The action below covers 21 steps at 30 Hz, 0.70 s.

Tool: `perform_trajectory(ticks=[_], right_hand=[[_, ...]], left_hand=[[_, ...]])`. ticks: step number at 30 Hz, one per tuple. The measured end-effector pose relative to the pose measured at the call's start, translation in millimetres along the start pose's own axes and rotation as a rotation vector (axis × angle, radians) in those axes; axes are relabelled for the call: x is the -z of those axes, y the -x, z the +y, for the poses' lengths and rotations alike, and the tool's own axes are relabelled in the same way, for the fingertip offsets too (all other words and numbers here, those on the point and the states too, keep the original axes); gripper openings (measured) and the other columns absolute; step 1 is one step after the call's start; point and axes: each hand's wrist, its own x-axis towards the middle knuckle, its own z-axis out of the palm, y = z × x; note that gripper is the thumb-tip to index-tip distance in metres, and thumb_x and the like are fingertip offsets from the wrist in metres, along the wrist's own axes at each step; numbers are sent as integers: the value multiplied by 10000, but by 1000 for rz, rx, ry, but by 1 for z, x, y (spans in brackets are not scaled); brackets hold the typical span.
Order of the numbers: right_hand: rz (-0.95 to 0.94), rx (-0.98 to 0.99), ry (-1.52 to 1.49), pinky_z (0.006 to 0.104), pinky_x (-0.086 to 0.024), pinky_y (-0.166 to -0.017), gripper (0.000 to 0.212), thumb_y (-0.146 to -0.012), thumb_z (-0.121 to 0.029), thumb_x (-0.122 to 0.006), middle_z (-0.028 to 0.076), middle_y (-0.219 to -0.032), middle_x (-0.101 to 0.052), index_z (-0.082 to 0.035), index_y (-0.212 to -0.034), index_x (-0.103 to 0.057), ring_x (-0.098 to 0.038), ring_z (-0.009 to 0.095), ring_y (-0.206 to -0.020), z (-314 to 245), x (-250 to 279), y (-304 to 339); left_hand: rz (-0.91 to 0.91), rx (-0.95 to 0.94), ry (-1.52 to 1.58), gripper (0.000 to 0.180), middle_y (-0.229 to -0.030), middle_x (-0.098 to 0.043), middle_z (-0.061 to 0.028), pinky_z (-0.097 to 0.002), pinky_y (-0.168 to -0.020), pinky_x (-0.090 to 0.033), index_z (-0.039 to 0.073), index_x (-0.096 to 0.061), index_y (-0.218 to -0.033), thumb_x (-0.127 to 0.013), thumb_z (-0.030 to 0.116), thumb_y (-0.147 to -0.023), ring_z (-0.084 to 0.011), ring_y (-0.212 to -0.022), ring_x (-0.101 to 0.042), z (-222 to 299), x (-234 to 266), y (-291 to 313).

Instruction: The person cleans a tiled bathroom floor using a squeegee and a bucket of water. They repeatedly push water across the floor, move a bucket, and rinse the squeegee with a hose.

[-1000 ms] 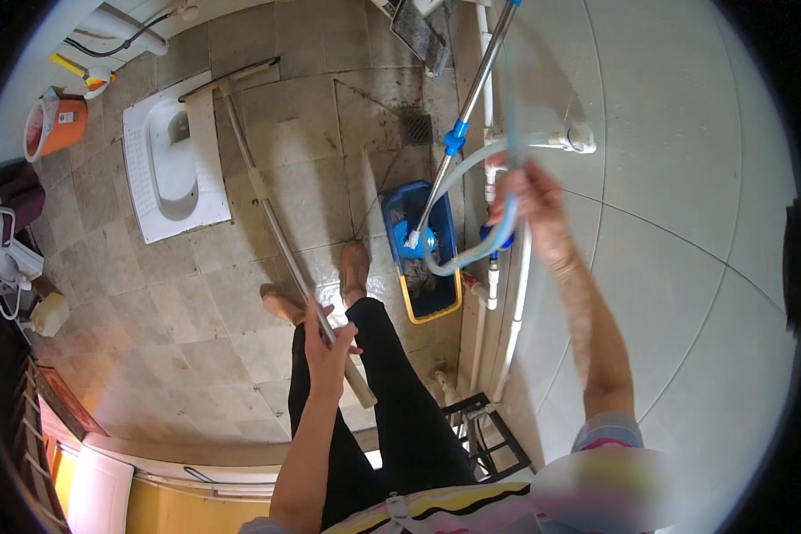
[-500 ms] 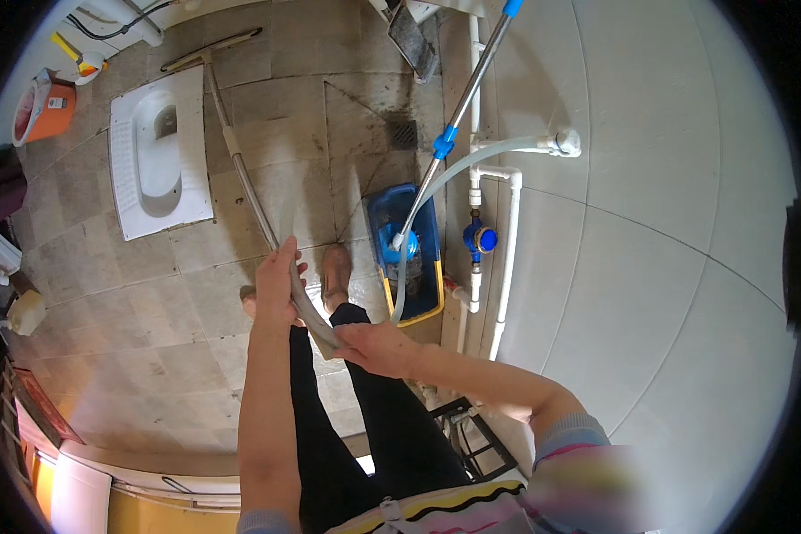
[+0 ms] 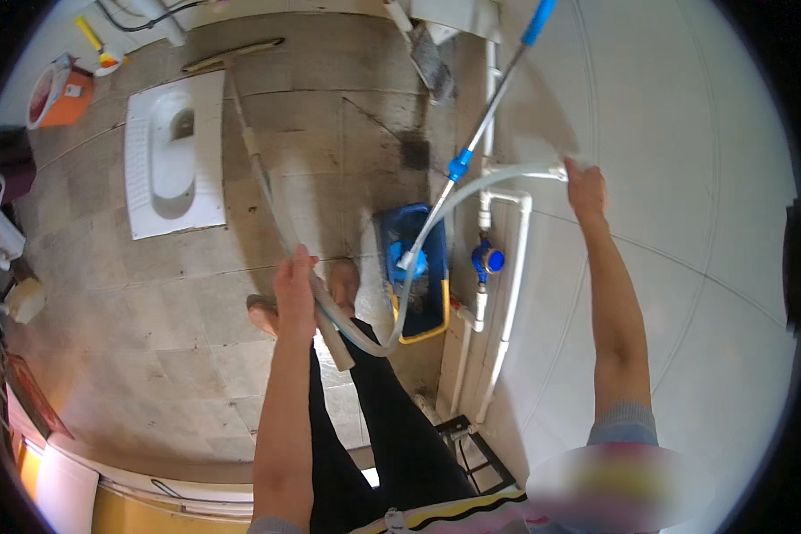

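Note:
My left hand [image 3: 295, 289] is closed around the long wooden handle of a floor squeegee [image 3: 256, 165], whose blade lies on the tiles at the far end. A pale grey hose [image 3: 436, 214] runs past that hand, loops low by my legs, then rises to the wall. My right hand [image 3: 586, 185] is raised against the white tiled wall and grips the hose's upper end by a wall fitting. A blue mop bucket [image 3: 427, 307] stands on the floor between my hands. A mop with a silver and blue pole [image 3: 472, 151] rests in it.
A white squat toilet pan [image 3: 171, 151] is set in the floor to the left. An orange bucket [image 3: 58, 89] stands at the far left. White pipes with a blue valve [image 3: 488, 260] run up the wall beside the mop bucket. A black metal stool [image 3: 472, 445] sits near my feet.
My right hand has gone from down beside my left hand up to the hose end on the wall. My left hand has kept its hold on the squeegee handle.

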Motion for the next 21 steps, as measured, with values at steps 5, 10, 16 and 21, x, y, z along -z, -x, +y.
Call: perform_trajectory(ticks=[5, 10, 16, 21], right_hand=[[-117, -9, 120, 432, -457, -866, 753, -831, -636, -446, 244, -1103, -597, 54, -1120, -535, -566, 362, -1063, -4, 10, -8], [-82, 376, -10, 432, -426, -927, 348, -912, -331, -470, 147, -1159, -585, -88, -1140, -569, -543, 351, -1087, 29, 11, -9], [222, 1101, -21, 407, -285, -1066, 514, -646, 112, -490, 79, -1192, -575, -123, -1081, -634, -408, 265, -1247, -28, 27, 38], [-985, 319, -1098, 266, -467, -657, 389, -927, -322, -533, 54, -837, -610, -13, -1163, -536, -587, 136, -787, -190, -54, 207]], left_hand=[[-6, -22, 57, 356, -778, -525, -15, -260, -590, -390, 72, -566, -903, -581, 427, -886, -107, -656, -465, 4, -3, 2], [-44, -64, 50, 346, -786, -520, 9, -248, -590, -378, 75, -568, -916, -581, 420, -891, -79, -680, -454, -14, 5, -5], [7, -143, -62, 351, -725, -451, 39, -243, -577, -327, 61, -559, -844, -584, 407, -896, -57, -667, -370, -17, 2, 0], [186, -234, -410, 397, -682, -528, -94, -338, -589, -392, 23, -562, -811, -588, 416, -865, -209, -640, -511, -28, 7, -1]])
